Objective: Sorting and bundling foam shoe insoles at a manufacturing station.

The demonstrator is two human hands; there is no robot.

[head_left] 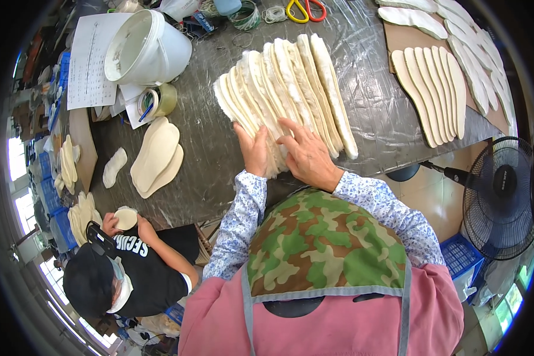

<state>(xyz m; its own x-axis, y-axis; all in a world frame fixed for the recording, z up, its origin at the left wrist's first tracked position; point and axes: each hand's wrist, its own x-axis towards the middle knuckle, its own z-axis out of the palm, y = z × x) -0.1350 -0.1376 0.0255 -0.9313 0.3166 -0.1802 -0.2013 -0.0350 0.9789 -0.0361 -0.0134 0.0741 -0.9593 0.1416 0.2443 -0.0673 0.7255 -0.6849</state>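
Note:
A row of overlapping cream insoles with fluffy edges [288, 77] lies fanned across the dark table in front of me. At its near left end is my left hand [254, 151], thumb and fingers apart, touching the lower ends of the insoles. My right hand [310, 154] rests beside it, index finger stretched over the pile and the other fingers partly bent, some of their tips hidden. Between the two hands, the fluffy near end of one insole sticks out toward me. Neither hand is lifting anything.
A white bucket [169, 50], a tape roll [167, 98], and flat insoles [154, 154] stand left. More insoles [418, 95] lie right, near a black fan [504, 184]. Scissors [305, 9] lie at the back. A co-worker [160, 261] holds a pale piece at lower left.

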